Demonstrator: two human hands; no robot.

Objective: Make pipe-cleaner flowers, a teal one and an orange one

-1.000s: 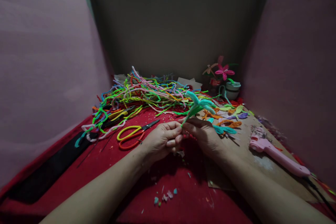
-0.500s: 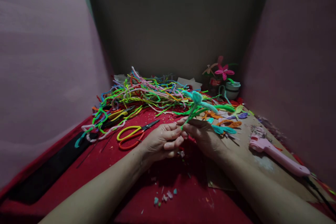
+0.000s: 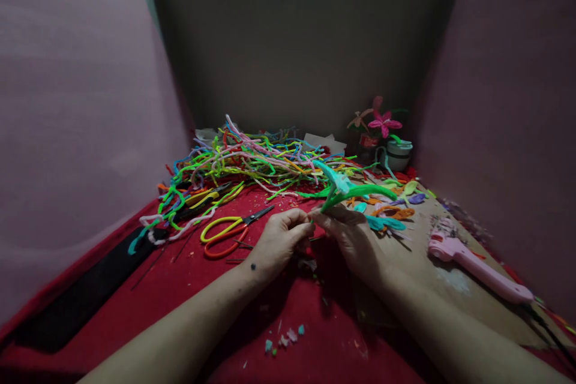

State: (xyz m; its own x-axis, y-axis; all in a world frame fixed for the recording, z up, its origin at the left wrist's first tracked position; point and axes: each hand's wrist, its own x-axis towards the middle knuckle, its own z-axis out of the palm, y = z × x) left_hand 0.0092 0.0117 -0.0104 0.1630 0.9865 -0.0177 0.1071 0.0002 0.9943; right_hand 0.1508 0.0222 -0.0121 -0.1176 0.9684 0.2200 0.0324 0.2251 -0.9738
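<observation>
Teal flower [image 3: 342, 183] rotated vs prev; grip: L hand [image 3: 285, 237] + R hand [image 3: 355, 237] pinching stem [image 3: 326, 206] btm.

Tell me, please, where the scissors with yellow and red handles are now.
In the head view, these scissors lie on the red cloth, left of centre, just left of the bare left hand and nearer than the yellow-and-black pliers.

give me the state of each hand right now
Left hand: closed, pinching the turquoise flower near its bottom end.
Right hand: closed, also holding the flower.
</observation>
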